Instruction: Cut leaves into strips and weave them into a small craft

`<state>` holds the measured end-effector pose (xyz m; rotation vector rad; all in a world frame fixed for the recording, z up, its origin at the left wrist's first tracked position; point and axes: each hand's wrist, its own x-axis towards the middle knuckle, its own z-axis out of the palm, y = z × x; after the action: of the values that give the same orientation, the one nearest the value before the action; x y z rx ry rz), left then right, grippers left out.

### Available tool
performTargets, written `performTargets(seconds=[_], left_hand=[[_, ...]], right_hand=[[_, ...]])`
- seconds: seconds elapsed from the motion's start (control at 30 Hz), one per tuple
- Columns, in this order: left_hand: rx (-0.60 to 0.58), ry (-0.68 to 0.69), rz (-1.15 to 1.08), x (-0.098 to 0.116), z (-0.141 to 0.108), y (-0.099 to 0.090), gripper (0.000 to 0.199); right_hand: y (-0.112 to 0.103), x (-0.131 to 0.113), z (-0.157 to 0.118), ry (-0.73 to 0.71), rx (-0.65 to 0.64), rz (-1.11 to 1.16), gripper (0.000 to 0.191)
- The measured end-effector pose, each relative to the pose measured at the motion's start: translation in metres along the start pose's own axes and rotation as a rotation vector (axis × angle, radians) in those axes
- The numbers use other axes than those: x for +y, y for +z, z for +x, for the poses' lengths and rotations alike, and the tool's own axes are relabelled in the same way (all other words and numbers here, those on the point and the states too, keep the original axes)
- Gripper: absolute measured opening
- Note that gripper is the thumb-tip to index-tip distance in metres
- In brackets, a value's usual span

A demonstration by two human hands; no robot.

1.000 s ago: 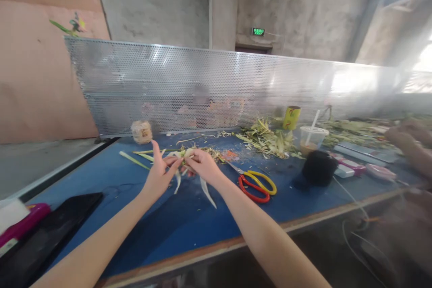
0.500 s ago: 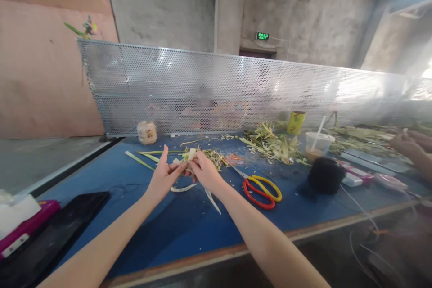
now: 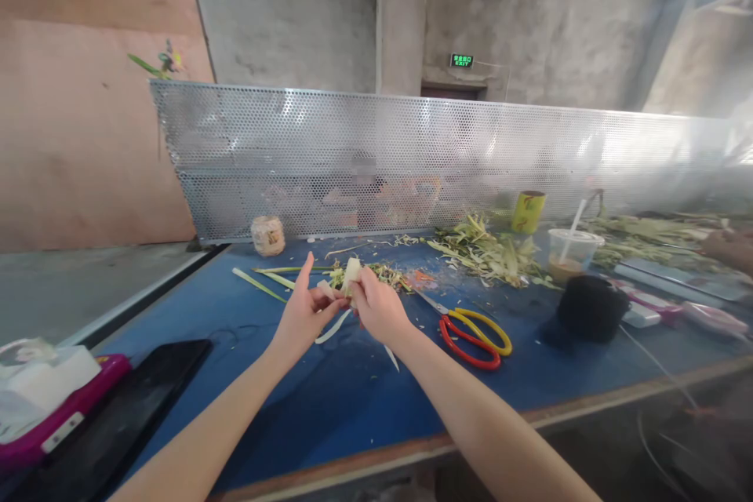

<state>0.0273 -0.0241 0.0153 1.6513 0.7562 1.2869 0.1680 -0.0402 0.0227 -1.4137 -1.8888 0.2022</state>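
Observation:
My left hand (image 3: 306, 314) pinches a pale, flat leaf strip between thumb and fingers, its index finger raised. Close against it, my right hand (image 3: 380, 304) grips the same pale leaf strip (image 3: 351, 271), whose broad end sticks up above the fingers. A narrow whitish strip (image 3: 333, 328) curves below the hands, and another pale tip (image 3: 391, 359) shows under my right wrist. Just behind lie a heap of shredded plant bits (image 3: 385, 276) and green-white stalks (image 3: 259, 285). Right of my right hand rest scissors (image 3: 471, 336) with one red and one yellow handle, blades slightly apart.
A perforated metal screen (image 3: 329, 149) borders the blue table (image 3: 329, 416) at the back. Husk-like leaves (image 3: 488, 251), a yellow roll (image 3: 528, 212), a straw cup (image 3: 573, 251) and a black round object (image 3: 591, 308) stand right. Left are a twine roll (image 3: 267, 236) and black tray (image 3: 158, 376).
The view has swung slightly left, so things sit further right in the picture. More of the pale leaf strip now stands up above my right hand's fingers. Both hands stay together.

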Motion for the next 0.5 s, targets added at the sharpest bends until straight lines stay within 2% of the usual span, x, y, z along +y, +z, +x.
performTargets(seconds=[0.17, 0.23, 0.3, 0.4, 0.5], left_hand=[[-0.055, -0.052, 0.005, 0.005, 0.001, -0.002, 0.103], [-0.054, -0.079, 0.019, 0.006, 0.001, -0.004, 0.103], [-0.021, -0.087, 0.037, 0.004, 0.001, -0.006, 0.100], [0.065, -0.059, 0.043, -0.001, 0.001, -0.010, 0.099], [0.098, -0.032, 0.035, -0.002, 0.001, -0.011, 0.101]], right_hand=[[0.003, 0.003, -0.002, -0.058, 0.068, 0.003, 0.014], [0.006, 0.007, 0.000, -0.062, 0.107, 0.091, 0.015], [0.010, 0.011, 0.004, -0.013, 0.116, 0.271, 0.017], [0.015, 0.014, 0.010, 0.148, 0.011, 0.664, 0.017], [0.015, 0.013, 0.011, 0.206, -0.205, 0.901, 0.020]])
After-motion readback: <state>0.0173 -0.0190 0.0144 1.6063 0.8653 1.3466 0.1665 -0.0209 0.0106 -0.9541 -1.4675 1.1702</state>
